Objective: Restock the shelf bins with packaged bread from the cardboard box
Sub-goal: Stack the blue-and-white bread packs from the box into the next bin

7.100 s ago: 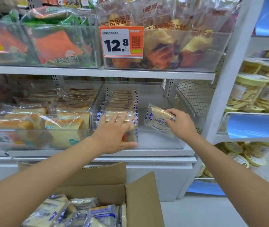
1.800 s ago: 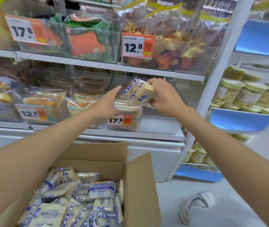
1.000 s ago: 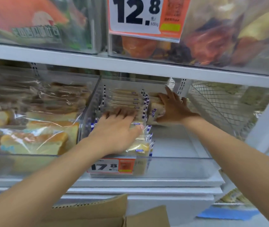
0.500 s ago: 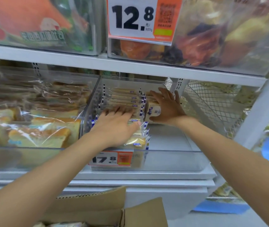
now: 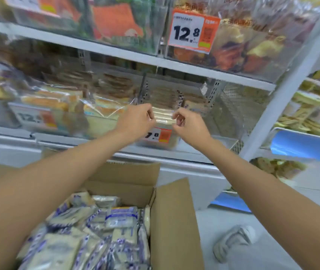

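White shelving (image 5: 194, 69) is filling the far side of the scene, its see-through bins carrying wrapped baked goods. Near and low, a cardboard box (image 5: 172, 221) is sitting open on the floor, its flaps standing up, and blue-and-white bread packs (image 5: 120, 221) are lying heaped inside it. On the middle shelf, right of centre, a clear bin (image 5: 192, 145) is holding more of the same bread (image 5: 165, 94), stacked in a row along its left side and running towards the back; its right side is showing bare floor. A wire mesh panel (image 5: 233, 106) is standing just to the right of the bin.

Both arms are reaching out over the box. The left hand (image 5: 137, 119) and right hand (image 5: 190, 125) are hovering at the bin's front, fingers curled, either side of the front pack (image 5: 163, 117). With the blur, I cannot tell whether either hand is pinching that pack's wrapper or holding nothing.

An orange price tag (image 5: 158, 135) is hanging on the bin's front wall, partly hidden by the left hand.
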Demonstrator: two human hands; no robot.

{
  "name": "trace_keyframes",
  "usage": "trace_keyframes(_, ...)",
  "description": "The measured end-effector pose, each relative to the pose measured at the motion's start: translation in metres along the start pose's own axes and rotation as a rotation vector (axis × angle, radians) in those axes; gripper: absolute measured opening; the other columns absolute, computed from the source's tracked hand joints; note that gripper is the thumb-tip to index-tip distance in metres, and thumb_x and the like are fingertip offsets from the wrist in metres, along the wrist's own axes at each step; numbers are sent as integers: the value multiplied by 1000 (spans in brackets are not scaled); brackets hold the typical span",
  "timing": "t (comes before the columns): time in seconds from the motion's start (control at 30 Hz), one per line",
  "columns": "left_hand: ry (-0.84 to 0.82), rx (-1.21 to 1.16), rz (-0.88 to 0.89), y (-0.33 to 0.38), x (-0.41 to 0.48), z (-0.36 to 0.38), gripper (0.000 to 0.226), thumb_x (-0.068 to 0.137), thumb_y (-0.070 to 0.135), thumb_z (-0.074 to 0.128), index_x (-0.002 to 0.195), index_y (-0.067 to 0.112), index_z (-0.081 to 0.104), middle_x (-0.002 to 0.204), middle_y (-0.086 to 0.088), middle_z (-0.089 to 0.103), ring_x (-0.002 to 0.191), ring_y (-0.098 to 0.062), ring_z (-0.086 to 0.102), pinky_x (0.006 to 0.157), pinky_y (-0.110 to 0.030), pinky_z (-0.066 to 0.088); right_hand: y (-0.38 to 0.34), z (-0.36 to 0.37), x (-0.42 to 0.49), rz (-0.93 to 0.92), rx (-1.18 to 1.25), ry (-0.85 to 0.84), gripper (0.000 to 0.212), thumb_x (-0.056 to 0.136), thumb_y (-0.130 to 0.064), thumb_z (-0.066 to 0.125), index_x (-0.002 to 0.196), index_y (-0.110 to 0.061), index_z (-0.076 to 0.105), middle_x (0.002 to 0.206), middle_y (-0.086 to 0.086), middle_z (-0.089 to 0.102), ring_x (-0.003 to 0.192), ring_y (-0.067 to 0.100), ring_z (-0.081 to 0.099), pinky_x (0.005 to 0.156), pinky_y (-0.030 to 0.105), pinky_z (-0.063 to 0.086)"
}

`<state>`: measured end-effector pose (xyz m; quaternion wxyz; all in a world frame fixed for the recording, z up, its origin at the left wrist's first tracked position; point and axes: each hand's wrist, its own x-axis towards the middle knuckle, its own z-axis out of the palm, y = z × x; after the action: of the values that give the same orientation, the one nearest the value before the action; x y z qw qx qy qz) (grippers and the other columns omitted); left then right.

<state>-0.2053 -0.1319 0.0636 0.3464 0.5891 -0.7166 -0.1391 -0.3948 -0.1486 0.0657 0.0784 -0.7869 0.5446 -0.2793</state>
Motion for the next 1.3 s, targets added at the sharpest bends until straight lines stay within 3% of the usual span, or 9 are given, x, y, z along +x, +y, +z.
trace_keyframes(0.3, -363, 36, -401, -154, -152, 7, 10, 86, 24, 66, 78, 23, 60, 78, 7, 64, 77, -15, 62, 70, -30, 50, -33, 162, -115, 69, 44, -625, 23, 83, -13, 64, 106, -16, 67, 91, -4, 63, 82, 12, 55, 72, 22, 40)
trace_keyframes(0.53, -354, -72, -717, -251, -218, -3, 7, 87, 9, 62, 81, 9, 66, 74, -2, 65, 71, -19, 58, 68, -27, 46, -66, 285, -169, 305, 346, -894, 28, 90, -18, 66, 116, -7, 66, 101, 1, 60, 95, 16, 56, 81, 25, 43)
trace_keyframes(0.67, -292, -148, -835, -274, -235, -8, 17, 88, 8, 62, 78, 20, 61, 78, -3, 65, 72, -18, 59, 64, -26, 46, -101, 331, -186, 144, 198, -1051, 54, 86, -44, 68, 133, -22, 56, 140, 4, 46, 131, 24, 33, 107, 37, 30)
trace_keyframes(0.73, -299, -182, -874, -284, -245, -12, 15, 87, 10, 67, 80, 22, 61, 87, -8, 68, 79, -23, 63, 70, -32, 51, -108, 341, -188, 61, 165, -1043, 38, 85, -35, 70, 119, -23, 57, 137, 4, 47, 130, 26, 34, 106, 41, 32)
trace_keyframes(0.83, -245, -236, -908, -288, -248, -12, 18, 84, 16, 74, 90, 20, 58, 98, -8, 64, 84, -25, 62, 85, -41, 51, -106, 330, -169, 270, 545, -922, 25, 86, -10, 70, 89, -23, 49, 113, 1, 59, 102, 12, 58, 77, 25, 51)
trace_keyframes(0.97, -293, -508, -897, -265, -237, -18, 34, 79, 25, 80, 108, 15, 66, 101, 1, 73, 89, -15, 70, 84, -29, 54, -104, 290, -131, 410, 811, -809, 24, 87, -10, 71, 100, -13, 52, 88, -7, 65, 71, -3, 58, 60, 8, 45)
trace_keyframes(1.07, -206, -558, -913, -264, -232, -33, 31, 78, 22, 81, 107, 15, 69, 98, -1, 75, 89, -16, 72, 78, -27, 54, -96, 278, -124, 449, 792, -808, 38, 85, -32, 73, 118, -21, 56, 104, -11, 66, 91, 2, 63, 77, 15, 48)
trace_keyframes(1.17, -61, -534, -940, -274, -234, -47, 30, 80, 17, 79, 107, 12, 68, 96, 0, 74, 79, -9, 72, 62, -19, 53, -78, 302, -146, 551, 633, -817, 43, 89, -34, 68, 126, -17, 53, 113, -3, 62, 109, 17, 60, 91, 30, 46)
trace_keyframes(1.3, -92, -546, -935, -276, -247, -45, 30, 85, 16, 74, 113, 9, 67, 98, -1, 74, 73, -2, 71, 56, -11, 50, -74, 346, -194, 463, 282, -1024, 44, 83, -35, 74, 118, -18, 54, 106, -2, 56, 102, 21, 58, 74, 27, 43)
